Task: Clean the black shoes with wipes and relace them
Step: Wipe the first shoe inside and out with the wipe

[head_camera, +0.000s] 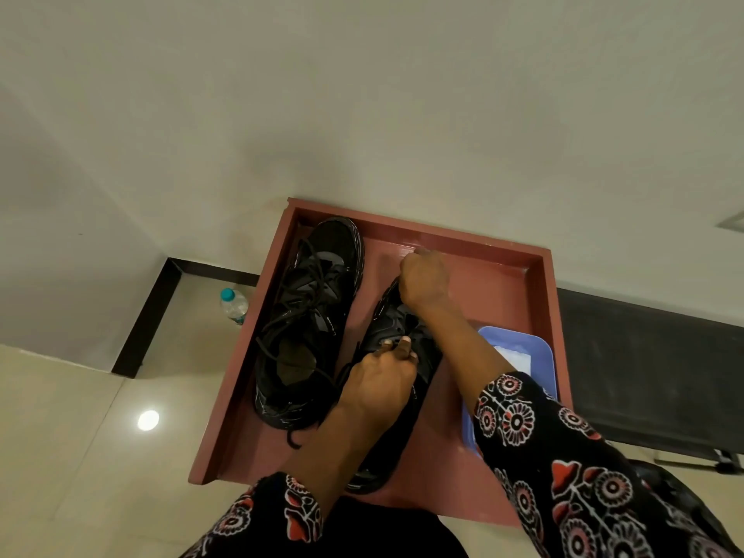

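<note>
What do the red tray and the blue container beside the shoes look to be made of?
Red tray: probably painted wood; thick square rims, glossy coat catching light. Blue container: likely plastic; smooth, rounded moulded corners, uniform colour.

A tray (pixel 475 243) stands against the wall, its far edge touching it, and holds two shoes side by side, toes pointing far. The left shoe (pixel 310 316) lies along the tray's left wall; the right shoe (pixel 396 400) lies just beside it, nearer the middle. On the right shoe, the left hand (pixel 380 386) rests at the near half and the right hand (pixel 422 277) at the toe end. A small dish (pixel 539 348) sits in the tray's near right part, with a wipe (pixel 515 356) in it. On the floor left of the tray, by the wall, stands a bottle (pixel 233 304).
</note>
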